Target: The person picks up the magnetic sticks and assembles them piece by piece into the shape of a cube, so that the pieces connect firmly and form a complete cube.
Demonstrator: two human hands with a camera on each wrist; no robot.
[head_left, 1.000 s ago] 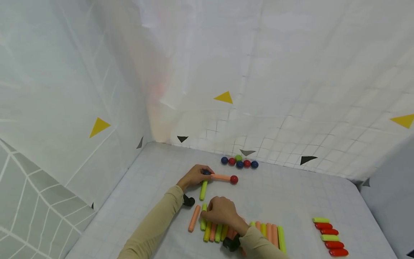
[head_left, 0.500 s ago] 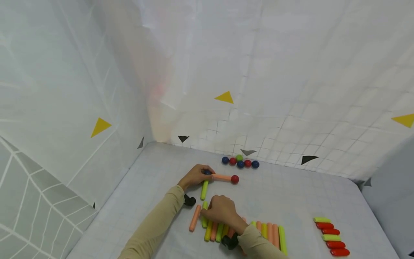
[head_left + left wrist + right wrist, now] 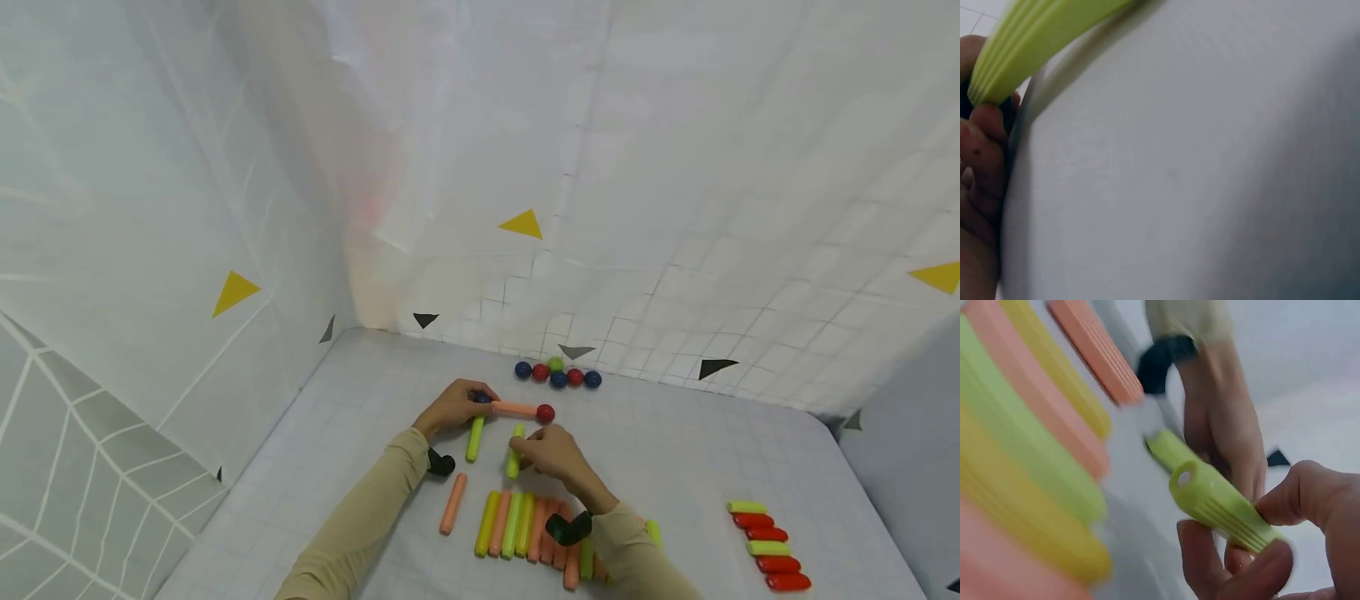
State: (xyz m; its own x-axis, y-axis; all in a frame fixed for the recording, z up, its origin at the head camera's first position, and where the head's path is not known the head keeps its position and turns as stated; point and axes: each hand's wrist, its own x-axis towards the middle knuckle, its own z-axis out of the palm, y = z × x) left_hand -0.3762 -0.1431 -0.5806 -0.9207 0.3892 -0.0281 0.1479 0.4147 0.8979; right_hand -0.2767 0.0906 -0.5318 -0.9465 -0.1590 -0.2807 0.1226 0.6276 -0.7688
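Over the middle of the counter [image 3: 660, 442], my right hand [image 3: 553, 452] holds a lime stick [image 3: 514, 454], thumb and fingers pinched on its sides. One rounded end bears a small pale spot [image 3: 1183, 479], and the sides are ribbed. Just beyond it and to the left, my left hand [image 3: 453, 406] has its fingers curled round a blue ball [image 3: 482, 398]. A second lime stick [image 3: 475, 439] runs from that ball toward me, and a salmon stick [image 3: 514, 409] reaches rightward from it to a red ball [image 3: 545, 413], touching it. My hands are apart, the held stick lying to the right of the second one without touching it.

Nearer me, a lone salmon stick [image 3: 453, 504] lies tilted on the counter. Beside it, a row of yellow, salmon and lime sticks [image 3: 512, 525] lies side by side, its right part hidden by my right sleeve [image 3: 637, 550]. Toward the back, near the white wall sheet [image 3: 450, 167], six balls [image 3: 558, 380] sit clustered: three blue, two red, one green. Well off to the right, two short lime pieces [image 3: 768, 547] and four red pieces [image 3: 777, 564] form a slanting column.
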